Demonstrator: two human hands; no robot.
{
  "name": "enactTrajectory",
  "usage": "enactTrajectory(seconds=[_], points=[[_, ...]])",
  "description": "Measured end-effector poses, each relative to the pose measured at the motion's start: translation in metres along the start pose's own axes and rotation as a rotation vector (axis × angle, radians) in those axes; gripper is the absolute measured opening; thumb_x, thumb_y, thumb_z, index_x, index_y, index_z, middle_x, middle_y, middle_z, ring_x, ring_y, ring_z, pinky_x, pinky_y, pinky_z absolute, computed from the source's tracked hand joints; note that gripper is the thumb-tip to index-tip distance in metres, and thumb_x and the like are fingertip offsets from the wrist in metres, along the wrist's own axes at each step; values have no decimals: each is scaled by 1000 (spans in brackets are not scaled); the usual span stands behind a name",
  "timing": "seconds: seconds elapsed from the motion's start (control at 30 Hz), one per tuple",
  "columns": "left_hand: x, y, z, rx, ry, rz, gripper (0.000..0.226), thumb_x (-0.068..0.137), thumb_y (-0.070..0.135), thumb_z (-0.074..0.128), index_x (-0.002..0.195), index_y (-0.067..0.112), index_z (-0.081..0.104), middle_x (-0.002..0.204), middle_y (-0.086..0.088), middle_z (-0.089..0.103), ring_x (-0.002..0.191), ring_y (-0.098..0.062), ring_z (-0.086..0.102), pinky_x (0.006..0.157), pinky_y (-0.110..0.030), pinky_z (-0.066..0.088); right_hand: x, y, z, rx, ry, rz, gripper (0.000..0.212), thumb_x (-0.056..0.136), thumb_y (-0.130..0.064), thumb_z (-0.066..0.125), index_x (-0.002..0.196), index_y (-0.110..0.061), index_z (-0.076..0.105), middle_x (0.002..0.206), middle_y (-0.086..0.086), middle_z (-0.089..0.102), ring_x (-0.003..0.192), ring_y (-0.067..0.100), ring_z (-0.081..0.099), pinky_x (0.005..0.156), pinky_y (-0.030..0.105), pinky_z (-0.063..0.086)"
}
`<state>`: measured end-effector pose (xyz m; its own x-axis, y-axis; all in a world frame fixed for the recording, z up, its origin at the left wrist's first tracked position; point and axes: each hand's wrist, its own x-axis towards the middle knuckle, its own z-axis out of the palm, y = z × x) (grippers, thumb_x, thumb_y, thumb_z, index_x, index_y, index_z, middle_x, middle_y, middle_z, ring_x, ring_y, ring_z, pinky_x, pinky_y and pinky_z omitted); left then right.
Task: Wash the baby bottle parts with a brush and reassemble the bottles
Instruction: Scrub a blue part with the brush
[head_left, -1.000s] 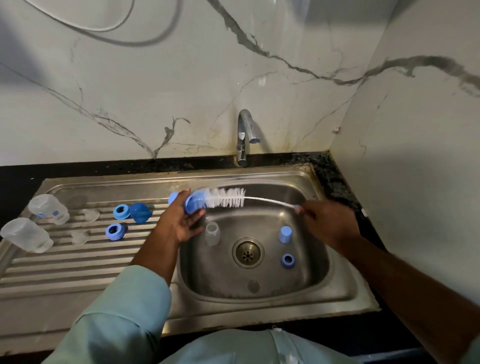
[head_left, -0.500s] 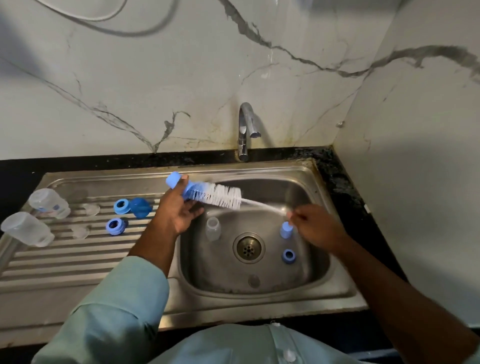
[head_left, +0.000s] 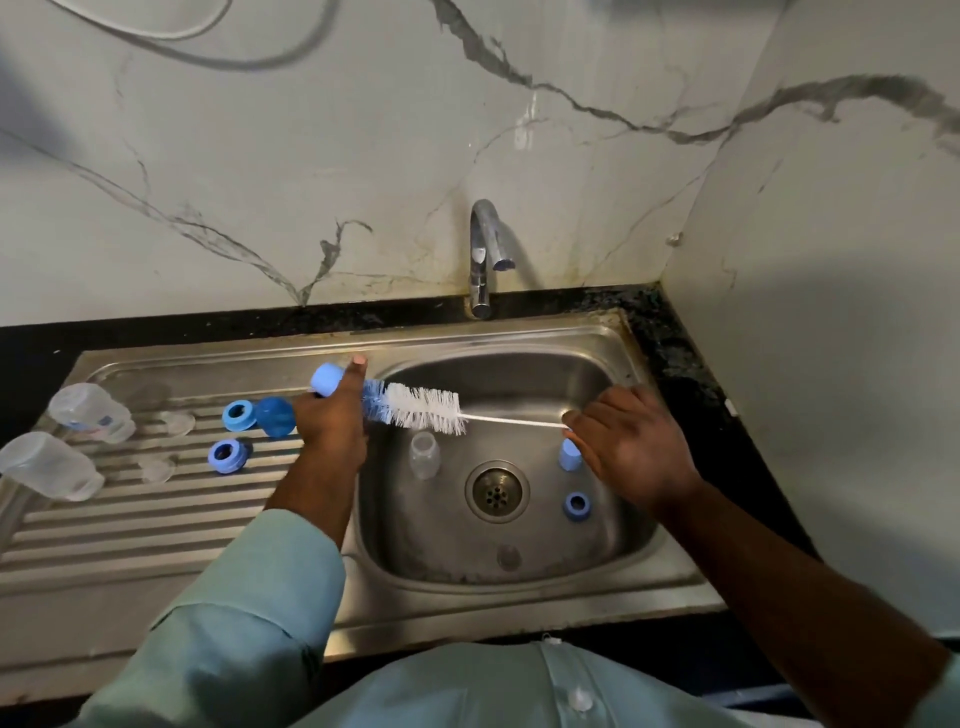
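left hand (head_left: 332, 421) hiding cap (head_left: 326, 379), brush (head_left: 415, 408) tip

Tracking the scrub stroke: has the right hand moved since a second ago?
Yes. The right hand, pinching the brush, has moved left toward the drain; it now overlaps the light blue cap in the sink.

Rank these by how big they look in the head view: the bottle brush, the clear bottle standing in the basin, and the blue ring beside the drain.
1. bottle brush, longest by far
2. clear bottle standing in the basin
3. blue ring, smallest, though not by much
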<state>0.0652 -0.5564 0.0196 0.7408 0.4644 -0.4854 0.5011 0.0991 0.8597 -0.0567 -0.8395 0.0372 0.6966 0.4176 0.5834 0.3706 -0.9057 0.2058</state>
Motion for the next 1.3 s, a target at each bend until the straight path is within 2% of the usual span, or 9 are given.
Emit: enactTrajectory(seconds=[0.17,0.33,0.53,0.63,0.8,0.9,1.07,1.2,1.3], points=[[3,14,-27,522,-517,-63,36,85,41,71,107,12,66,82,-8,72,63,-17,59,68,-29,47,-3,22,-10,337,-215,75,21,89,-22,55,80,-18,73,69,-5,68,61,15,62,54,23,47],[4,22,-36,-270,-906,-206,41,64,11,77,102,16,63,111,-13,70,98,-28,69,85,-45,55,-6,25,-14,1166,-914,789,30,93,-21,59,66,-17,69,47,-2,52,42,11,39,43,20,26],[-4,2,-12,395,-311,197,18,87,22,70,94,9,60,87,-14,67,64,-20,64,48,-26,52,-10,17,-6,337,-449,166,19,86,-22,56,71,-18,67,62,-6,63,56,15,63,51,26,49],[-2,8,-22,742,-350,309,26,88,31,70,90,6,65,74,-11,64,57,-19,59,43,-21,42,-12,12,-7,95,-298,-56,19,75,-26,56,82,-16,71,62,0,61,46,19,59,35,25,41],[-2,24,-27,117,-577,-16,43,90,33,67,124,10,55,112,-16,66,98,-29,63,88,-45,52,-4,8,-11,453,-350,332,30,92,-29,49,66,-20,61,55,-5,58,49,11,56,48,25,45],[3,17,-35,393,-699,-1,47,83,39,72,122,17,57,112,-11,69,105,-29,65,97,-52,47,-6,12,-17,1002,-656,675,36,89,-12,65,54,-19,61,43,-11,54,44,0,50,52,11,36],[-2,0,-18,543,-408,230,32,85,37,75,90,10,59,84,-15,70,50,-14,63,47,-23,52,-18,9,-8,221,-520,168,29,92,-30,46,85,-19,71,69,2,66,58,20,63,50,29,47],[-6,-11,-8,451,-264,294,77,85,47,72,143,21,29,102,-10,62,68,-22,62,55,-32,52,-8,6,-12,53,-304,58,27,79,-32,47,79,-20,70,58,-2,59,40,19,55,34,21,34],[-10,-2,-6,95,-481,49,50,97,45,54,140,27,37,116,-8,57,94,-24,61,75,-42,52,-14,18,-5,138,-336,132,36,78,-37,40,80,-22,73,64,-2,66,49,19,64,40,21,43]])
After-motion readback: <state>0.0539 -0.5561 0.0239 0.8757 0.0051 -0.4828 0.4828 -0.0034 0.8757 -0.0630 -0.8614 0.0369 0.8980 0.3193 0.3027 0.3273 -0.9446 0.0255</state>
